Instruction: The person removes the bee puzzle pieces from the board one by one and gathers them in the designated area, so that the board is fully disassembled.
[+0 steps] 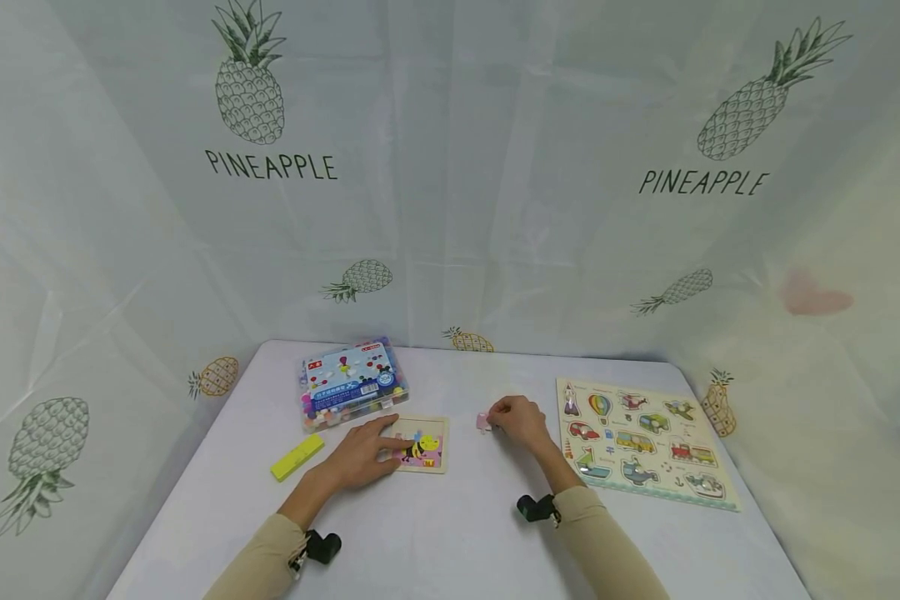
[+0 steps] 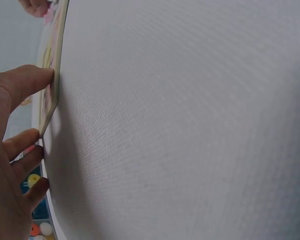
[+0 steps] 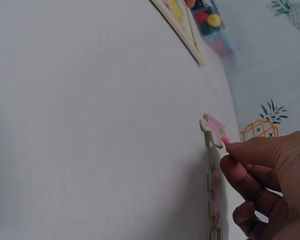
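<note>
A small wooden tray puzzle (image 1: 446,446) with a yellow-and-black bee picture (image 1: 427,445) lies in the middle of the table. My left hand (image 1: 360,454) rests on its left side, fingers spread and fairly straight; the left wrist view has the thumb (image 2: 37,80) on the edge of the puzzle. To the right of the tray, my right hand (image 1: 521,421) pinches a pink jigsaw piece (image 3: 218,130) between thumb and fingertips, tilted close over the table. Beside that hand, in the right wrist view, several more wooden-edged pieces (image 3: 215,200) lie on the table.
A clear box of colourful parts (image 1: 352,383) with a blue label stands behind the left hand. A yellow-green block (image 1: 297,457) lies left of that hand. At the right is a large vehicle puzzle board (image 1: 675,487). A pineapple-print curtain (image 1: 450,208) encloses the table.
</note>
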`<state>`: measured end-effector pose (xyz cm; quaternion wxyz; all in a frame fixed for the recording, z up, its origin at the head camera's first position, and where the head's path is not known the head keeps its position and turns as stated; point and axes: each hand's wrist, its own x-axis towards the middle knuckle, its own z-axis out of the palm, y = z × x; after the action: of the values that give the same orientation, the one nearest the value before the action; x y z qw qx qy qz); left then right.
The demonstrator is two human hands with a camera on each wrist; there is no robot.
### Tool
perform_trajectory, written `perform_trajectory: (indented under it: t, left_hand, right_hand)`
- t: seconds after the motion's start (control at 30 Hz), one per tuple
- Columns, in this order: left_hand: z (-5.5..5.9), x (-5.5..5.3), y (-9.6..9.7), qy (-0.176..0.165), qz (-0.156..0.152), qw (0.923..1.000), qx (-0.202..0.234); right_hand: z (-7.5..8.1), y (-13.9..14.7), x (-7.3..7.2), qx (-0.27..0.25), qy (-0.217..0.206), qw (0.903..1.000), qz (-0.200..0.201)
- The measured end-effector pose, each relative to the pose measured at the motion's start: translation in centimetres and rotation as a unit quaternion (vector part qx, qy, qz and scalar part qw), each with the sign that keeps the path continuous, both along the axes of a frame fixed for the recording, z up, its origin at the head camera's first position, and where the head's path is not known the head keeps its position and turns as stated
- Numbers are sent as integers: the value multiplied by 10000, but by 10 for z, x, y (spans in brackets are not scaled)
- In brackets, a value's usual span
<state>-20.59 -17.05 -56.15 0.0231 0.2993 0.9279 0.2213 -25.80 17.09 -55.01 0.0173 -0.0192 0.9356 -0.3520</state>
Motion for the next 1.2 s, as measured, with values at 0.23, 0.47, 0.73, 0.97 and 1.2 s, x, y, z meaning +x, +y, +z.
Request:
perform_trajectory:
  t: [0.23,0.47,0.73,0.97,1.2]
  left_hand:
    - [1,0,0,-30,-2,10000,-7]
    - [2,1,1,-123,28,9999,-27]
    - [2,0,0,-20,-36,10000,-45]
    - [3,-1,0,35,-60,10000,-49]
    - [2,0,1,-58,-13,10000,-74]
  right_hand:
    - [3,1,0,267,-43,9996,112]
    - [3,3,-1,490,-61,9986,175]
    - [0,3,-2,512,-65,9984,213]
    - [1,3,-4,541,-56,9982,259]
    - [2,3,-2,630,-5,9976,301]
